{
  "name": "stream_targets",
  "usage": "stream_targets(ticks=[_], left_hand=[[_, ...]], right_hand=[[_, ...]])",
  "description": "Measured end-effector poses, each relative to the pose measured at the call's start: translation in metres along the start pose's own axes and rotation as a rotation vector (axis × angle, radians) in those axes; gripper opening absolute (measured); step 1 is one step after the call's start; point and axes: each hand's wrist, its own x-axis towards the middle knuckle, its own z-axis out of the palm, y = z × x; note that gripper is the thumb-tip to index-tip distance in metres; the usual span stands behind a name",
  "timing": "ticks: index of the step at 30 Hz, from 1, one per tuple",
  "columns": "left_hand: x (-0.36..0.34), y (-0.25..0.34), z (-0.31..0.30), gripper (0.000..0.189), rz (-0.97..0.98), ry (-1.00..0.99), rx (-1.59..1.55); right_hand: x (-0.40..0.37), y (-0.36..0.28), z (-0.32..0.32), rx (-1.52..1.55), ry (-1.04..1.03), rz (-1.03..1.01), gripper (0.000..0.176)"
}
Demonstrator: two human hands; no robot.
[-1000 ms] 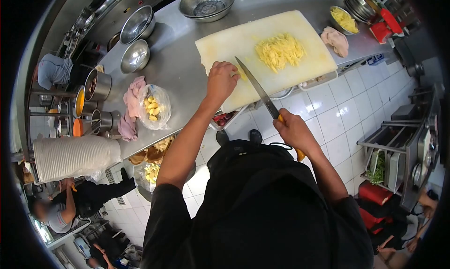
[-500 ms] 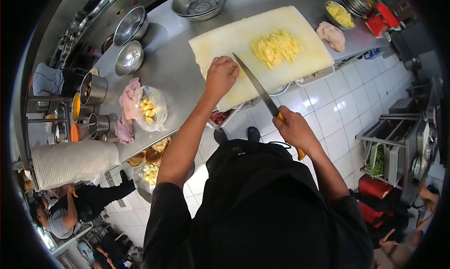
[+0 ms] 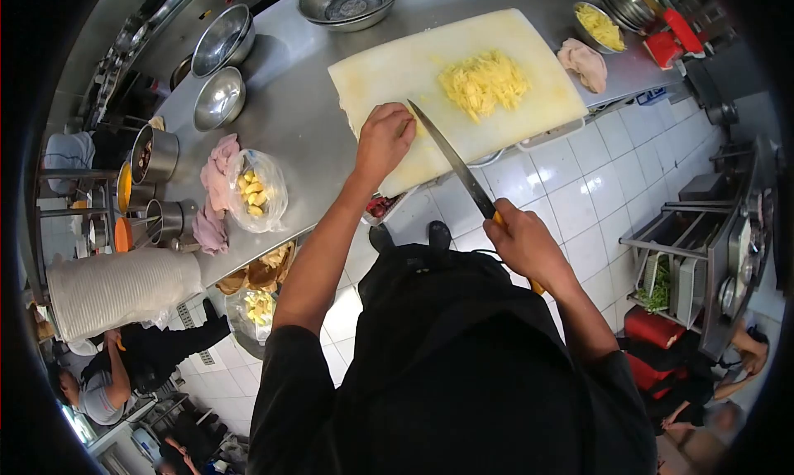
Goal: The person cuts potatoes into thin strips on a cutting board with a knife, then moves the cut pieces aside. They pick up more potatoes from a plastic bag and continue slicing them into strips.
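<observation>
My right hand [image 3: 524,242] is wrapped round the yellow handle of a long kitchen knife [image 3: 453,160]. Its blade points up and left, with the tip beside my left fingers. At the near left part of a white cutting board [image 3: 389,74], my left hand [image 3: 385,144] is closed, fingers curled down. Whatever it pinches is mostly hidden; a bit of yellow shows by the fingertips. A heap of thin yellow shreds [image 3: 484,84] lies on the board, right of the knife tip.
An open plastic bag [image 3: 277,194] of peeled yellow pieces sits left on the steel counter [image 3: 302,119], by a pink cloth [image 3: 217,185]. Metal bowls [image 3: 220,99] stand behind. At right are a bowl of shreds [image 3: 600,26] and another cloth [image 3: 583,64]. A co-worker [image 3: 124,367] is lower left.
The whole view has shifted slightly left. My left hand stays closed at the board, and my right hand still holds the knife, its tip now nearer the left fingers.
</observation>
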Motion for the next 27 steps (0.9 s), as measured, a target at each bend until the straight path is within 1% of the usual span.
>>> stream_targets(ticks=[4,10,16,19,20,23,25,27], left_hand=[[0.0,-0.002,0.001,0.012,0.021,0.005,0.042],[-0.001,0.005,0.0,0.01,-0.009,0.013,0.009],[-0.002,0.005,0.002,0.009,-0.008,0.05,0.0],[-0.002,0.005,0.002,0.008,0.01,0.065,0.006],[-0.001,0.005,0.002,0.008,0.014,0.065,0.004],[0.001,0.006,0.0,0.009,0.026,0.059,0.005],[-0.001,0.007,-0.001,0.012,0.026,0.033,0.009],[-0.002,0.007,0.0,0.012,0.031,0.049,0.022]], right_hand=[[0.0,-0.004,-0.001,0.021,-0.015,0.017,0.026],[0.0,-0.005,0.0,0.013,-0.002,0.019,0.027],[0.031,-0.003,0.004,-0.004,0.047,-0.057,0.027],[0.061,-0.013,0.005,-0.004,0.088,-0.118,0.029],[0.074,-0.013,0.006,-0.045,0.108,-0.175,0.029],[0.099,-0.027,0.0,-0.016,-0.002,-0.094,0.028],[0.096,-0.04,-0.007,0.004,-0.062,-0.04,0.027],[0.098,-0.048,-0.01,0.005,-0.092,-0.012,0.027]])
